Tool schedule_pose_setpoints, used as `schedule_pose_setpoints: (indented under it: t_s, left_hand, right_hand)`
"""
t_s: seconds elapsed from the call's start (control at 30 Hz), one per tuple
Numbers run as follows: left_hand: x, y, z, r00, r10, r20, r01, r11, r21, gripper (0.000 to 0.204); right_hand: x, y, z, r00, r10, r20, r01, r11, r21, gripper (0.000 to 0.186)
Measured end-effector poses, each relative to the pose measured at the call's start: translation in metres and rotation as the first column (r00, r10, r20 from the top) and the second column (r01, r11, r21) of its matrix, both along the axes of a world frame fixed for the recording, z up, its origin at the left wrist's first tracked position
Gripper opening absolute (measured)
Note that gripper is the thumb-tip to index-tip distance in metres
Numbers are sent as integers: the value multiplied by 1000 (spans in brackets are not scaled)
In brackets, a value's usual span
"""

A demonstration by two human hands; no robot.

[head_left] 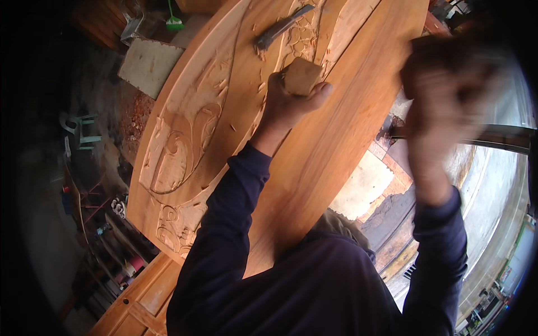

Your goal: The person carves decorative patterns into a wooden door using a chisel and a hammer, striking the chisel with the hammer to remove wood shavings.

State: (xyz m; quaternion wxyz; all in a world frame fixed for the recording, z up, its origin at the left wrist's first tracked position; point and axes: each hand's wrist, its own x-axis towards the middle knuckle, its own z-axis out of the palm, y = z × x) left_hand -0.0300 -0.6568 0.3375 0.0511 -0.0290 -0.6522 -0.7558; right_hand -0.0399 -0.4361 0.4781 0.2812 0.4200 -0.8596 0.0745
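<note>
A large carved wooden panel (336, 129) lies slanted in front of me, with scroll and leaf reliefs on its left part and a smooth plain strip on its right. My left hand (286, 103) is over the middle of the panel, fingers closed round a small, pale brown wooden block (302, 77); its thumb points right. Raised off the panel at the right, my right hand (440, 106) is smeared by motion. A dark blurred shape is at its upper end, and whether the hand holds it cannot be made out. A dark, narrow tool (284, 27) lies on the carving beyond my left hand.
Wood chips are scattered over the carving. Left of the panel are a pale flat sheet (149, 66), a green broom head (175, 23) and a light blue stool (85, 131). Another panelled wooden piece (148, 294) is at lower left. Pale sheets (364, 185) lie at right.
</note>
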Motion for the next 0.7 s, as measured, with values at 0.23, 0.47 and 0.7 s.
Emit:
schedule_pose_setpoints:
  t_s: [0.23,0.47,0.7]
  left_hand:
    - [8,-6,2,999,-41,19,41,999,10,26]
    - [10,-1,4,993,-58,104,47,993,106,33]
    - [46,-26,-25,943,63,-327,-17,990,141,22]
  right_hand:
    - [0,-22,1,876,212,433,6,894,-448,48]
    - [10,9,-35,810,86,579,110,949,-295,71]
    - [127,100,-131,570,-15,821,622,660,-420,71]
